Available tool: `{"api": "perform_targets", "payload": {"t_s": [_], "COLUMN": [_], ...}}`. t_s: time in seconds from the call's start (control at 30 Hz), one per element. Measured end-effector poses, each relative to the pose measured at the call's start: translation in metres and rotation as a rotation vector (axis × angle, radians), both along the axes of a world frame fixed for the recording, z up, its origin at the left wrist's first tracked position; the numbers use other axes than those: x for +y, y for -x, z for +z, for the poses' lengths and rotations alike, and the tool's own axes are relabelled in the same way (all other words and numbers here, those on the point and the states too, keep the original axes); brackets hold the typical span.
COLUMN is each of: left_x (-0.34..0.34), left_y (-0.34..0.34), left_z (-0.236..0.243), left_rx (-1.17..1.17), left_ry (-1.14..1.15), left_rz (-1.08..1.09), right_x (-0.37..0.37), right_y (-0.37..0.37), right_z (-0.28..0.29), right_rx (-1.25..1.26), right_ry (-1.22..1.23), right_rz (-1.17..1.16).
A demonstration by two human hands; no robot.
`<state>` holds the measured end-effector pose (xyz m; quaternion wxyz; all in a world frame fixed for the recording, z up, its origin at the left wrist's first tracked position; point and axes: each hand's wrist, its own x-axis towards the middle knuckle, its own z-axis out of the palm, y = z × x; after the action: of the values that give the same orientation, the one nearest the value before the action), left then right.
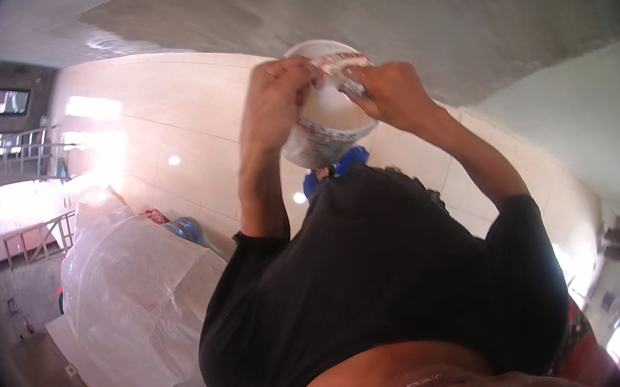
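Two-handed work sits at the upper middle of my head view: a white packet (pixel 343 57) with red print is held over the mouth of a bucket (pixel 316 149), which stands on the pale tiled floor (pixel 183 124) near the grey wall (pixel 347 1). I see the left hand (pixel 269 105) at the top of a nearly vertical left forearm (pixel 259 192), its fingers bent inward and pinched on the packet's left end. The right hand (pixel 395 92) comes in on a slant, the right forearm (pixel 477 156) angled up and inward, thumb and fingers clamped on the other end. I read both elbows as bent and spread outside the black shirt (pixel 375 271). Blue footwear (pixel 352 158) shows between bucket and shirt.
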<state>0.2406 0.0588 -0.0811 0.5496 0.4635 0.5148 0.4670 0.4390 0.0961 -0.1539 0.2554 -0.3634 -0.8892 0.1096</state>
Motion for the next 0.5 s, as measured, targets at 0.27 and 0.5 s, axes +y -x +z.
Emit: {"api": "perform_targets", "payload": {"t_s": [0.27, 0.5], "left_x": [0.011, 0.009], "left_y": [-0.013, -0.003], "left_z": [-0.001, 0.0], "left_rx": [0.012, -0.027], "left_ry": [-0.139, -0.172], "left_rz": [0.044, 0.033], "right_x": [0.006, 0.011], "right_y": [-0.018, -0.007], "right_z": [0.022, 0.031], "right_rx": [0.411, 0.712], "right_ry": [0.298, 0.861], "right_rz": [-0.107, 0.017]}}
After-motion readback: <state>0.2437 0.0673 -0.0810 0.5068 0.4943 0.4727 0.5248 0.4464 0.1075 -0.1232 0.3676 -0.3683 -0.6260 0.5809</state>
